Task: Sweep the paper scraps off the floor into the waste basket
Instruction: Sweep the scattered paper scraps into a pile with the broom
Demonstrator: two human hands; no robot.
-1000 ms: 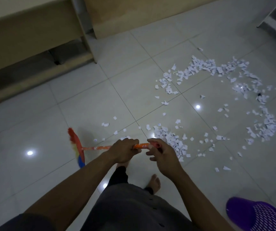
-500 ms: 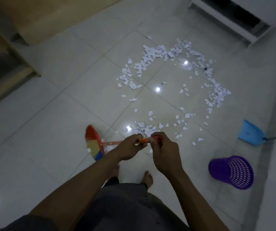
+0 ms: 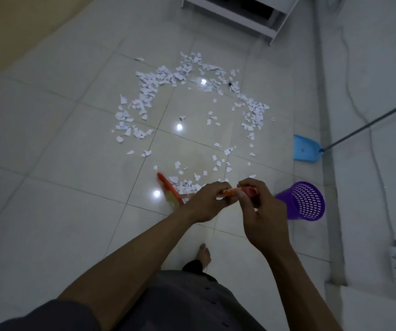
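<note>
- The person is holding a small broom (image 3: pixel 170 191) with both hands. Its bright bristles are touching the floor (image 3: pixel 60 163) just in front of the hands.
- The left hand (image 3: pixel 205 203) is wrapping its fingers round the orange stick, lower down.
- The right hand (image 3: pixel 264 218) is gripping the red top end of the stick with curled fingers.
- The paper scraps (image 3: pixel 146 96) are lying on the floor in a big ring. Thick bunches are sitting on the left, the far side and the right, and a little bunch is lying right by the bristles.
- The purple waste basket (image 3: pixel 304 203) is sitting on the floor just to the right of the hands. I cannot tell if any scraps are inside it.
- The blue dustpan (image 3: pixel 304 149) is resting near the wall, past the basket, and nobody is touching it.
- I think the job is only just starting. Nearly all the scraps are waiting to be pushed into one pile, scooped up and tipped into the basket.
</note>
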